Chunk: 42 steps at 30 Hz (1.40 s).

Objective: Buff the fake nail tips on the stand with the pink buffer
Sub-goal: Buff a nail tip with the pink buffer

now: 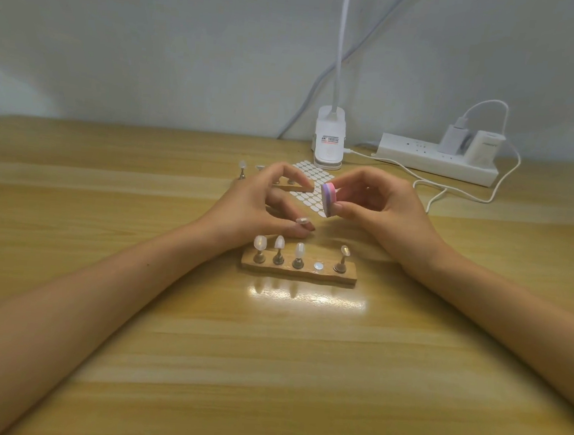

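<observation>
A wooden stand (298, 272) lies near me with several clear nail tips (279, 242) upright on metal pegs; one slot (318, 266) shows only a bare disc. My left hand (252, 204) hovers just behind the stand and pinches a small nail tip (301, 221) between thumb and fingers. My right hand (382, 207) grips the pink buffer (328, 200), a small block with pink and purple layers. The buffer is raised a little above and to the right of the held tip, not touching it.
A second wooden stand (295, 186) with more tips (242, 169) sits farther back, partly hidden by my left hand. A sheet of white stickers (312, 178) lies beside it. A white clip lamp base (329, 141), power strip (438, 159) and cable (452, 192) line the back right.
</observation>
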Each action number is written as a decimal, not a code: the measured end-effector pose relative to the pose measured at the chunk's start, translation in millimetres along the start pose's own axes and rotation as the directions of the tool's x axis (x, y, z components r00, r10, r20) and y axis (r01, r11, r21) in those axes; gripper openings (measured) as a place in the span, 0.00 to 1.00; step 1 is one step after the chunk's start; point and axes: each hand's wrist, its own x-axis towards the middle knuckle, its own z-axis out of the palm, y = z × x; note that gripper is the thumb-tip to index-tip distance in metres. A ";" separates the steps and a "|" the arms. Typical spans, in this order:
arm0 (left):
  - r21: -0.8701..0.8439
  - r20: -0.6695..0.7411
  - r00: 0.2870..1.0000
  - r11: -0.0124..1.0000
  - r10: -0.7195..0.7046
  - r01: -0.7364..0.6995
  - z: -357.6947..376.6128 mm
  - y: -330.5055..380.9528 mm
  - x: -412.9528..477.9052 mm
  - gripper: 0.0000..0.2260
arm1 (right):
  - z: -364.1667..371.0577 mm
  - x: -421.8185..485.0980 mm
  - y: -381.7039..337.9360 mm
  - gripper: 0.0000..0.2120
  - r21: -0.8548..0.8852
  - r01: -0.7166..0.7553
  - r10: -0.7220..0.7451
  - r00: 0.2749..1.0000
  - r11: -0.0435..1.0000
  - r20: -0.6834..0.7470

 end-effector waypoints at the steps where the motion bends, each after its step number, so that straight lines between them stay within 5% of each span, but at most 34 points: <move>1: 0.007 -0.014 1.000 1.000 -0.003 0.003 0.4 -0.2 0.5 0.25 | 0.5 0.4 0.4 0.08 0.002 -0.009 0.009 1.000 1.000 -0.001; 5: 0.043 -0.039 0.999 0.999 -0.011 0.013 2.9 -0.7 2.4 0.24 | 1.6 1.7 -1.4 0.11 -0.077 0.027 -0.027 1.000 0.997 0.005; 10: 0.075 -0.062 0.998 0.997 0.012 -0.008 4.6 -3.1 3.2 0.23 | 12.6 0.8 -6.5 0.06 -0.192 0.253 -0.230 0.964 0.948 0.135; 18: 0.096 -0.057 0.998 0.995 0.019 -0.014 3.9 -4.2 5.8 0.22 | 13.1 1.2 -3.9 0.05 -0.279 0.311 -0.279 0.949 0.909 0.149; 42: 0.099 -0.055 0.998 0.995 0.026 -0.020 4.4 -5.7 8.0 0.21 | 8.3 1.9 -3.2 0.05 -0.273 0.218 -0.186 0.973 0.937 0.137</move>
